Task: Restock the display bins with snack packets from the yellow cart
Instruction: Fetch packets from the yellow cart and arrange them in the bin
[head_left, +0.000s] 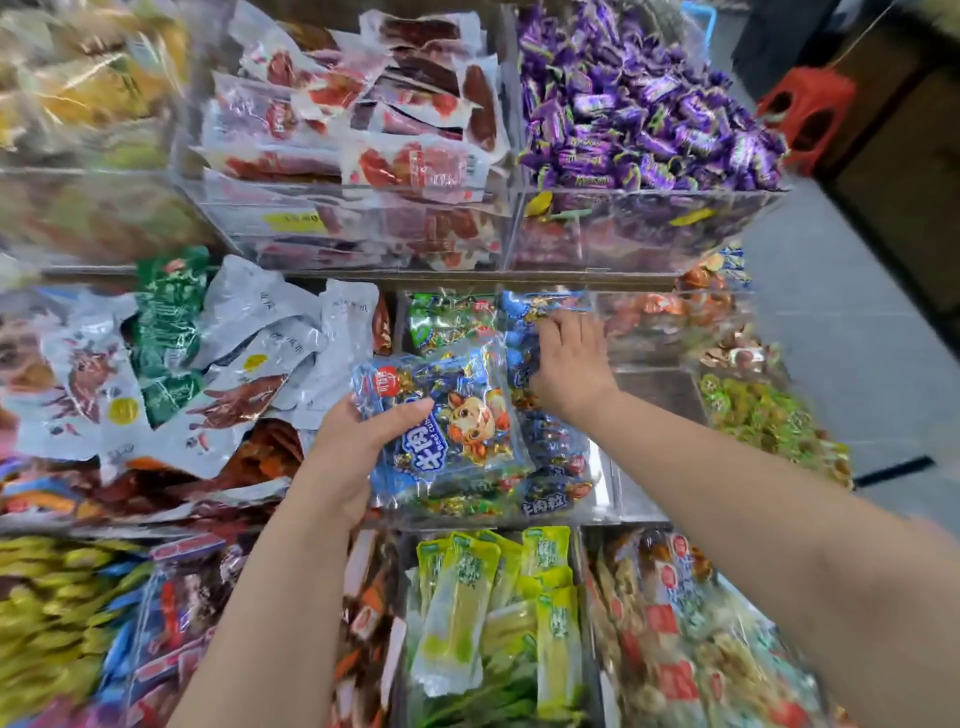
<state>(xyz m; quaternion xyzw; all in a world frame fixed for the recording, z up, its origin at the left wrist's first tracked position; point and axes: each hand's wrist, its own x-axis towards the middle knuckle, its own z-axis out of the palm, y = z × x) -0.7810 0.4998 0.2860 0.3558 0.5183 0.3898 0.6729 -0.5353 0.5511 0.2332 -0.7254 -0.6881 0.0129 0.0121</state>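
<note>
Here, left grip (353, 447) grasping blue packet (452, 431) — thumb atop; right grip (569, 358) in bin (608, 483), unclear

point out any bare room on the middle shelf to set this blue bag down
One bare patch: the bin floor right of the blue bag pile, bordered by the green candies on the right and the orange candies behind, running to the front wall. Crowded elsewhere: the pile under the right hand and the silver pouches to the left are heaped.

Sweets bin (649, 228) top right, meat packets (363, 119) left of it, snack bag (447, 431) below — over middle bin (571, 506).
</note>
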